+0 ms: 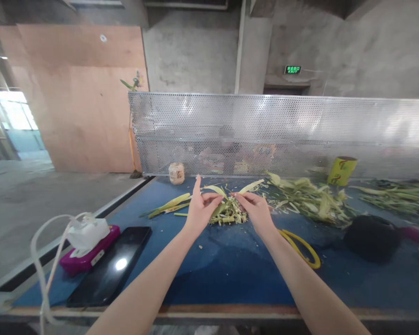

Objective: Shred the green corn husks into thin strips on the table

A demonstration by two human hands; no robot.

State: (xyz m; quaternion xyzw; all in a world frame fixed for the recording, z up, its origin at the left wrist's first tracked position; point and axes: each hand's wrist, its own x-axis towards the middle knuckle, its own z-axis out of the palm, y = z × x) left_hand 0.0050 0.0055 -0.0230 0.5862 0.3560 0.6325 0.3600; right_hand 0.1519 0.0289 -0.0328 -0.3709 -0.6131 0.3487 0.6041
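Over the middle of the blue table [230, 279], my left hand [200, 209] pinches thumb against fingers, its index finger pointing up. A pale green leaf strip [215, 189] comes out at its fingertips. My right hand [256, 211] is a short way to the right, also in a pinch, with another pale leaf strip [252, 186] rising at its fingertips. Whether both strips belong to one leaf I cannot tell. Just beneath both hands lies a small pile of chopped plant scraps [230, 217]. Loose yellow-green leaves [172, 203] lie left of my left hand.
A heap of pale leaves [310, 197] spreads at right, near a yellow tube [342, 171], a yellow loop [305, 251] and a black rounded object [373, 237]. At left are a phone [110, 265] and magenta power strip [91, 253]. A perforated metal screen [282, 125] stands behind.
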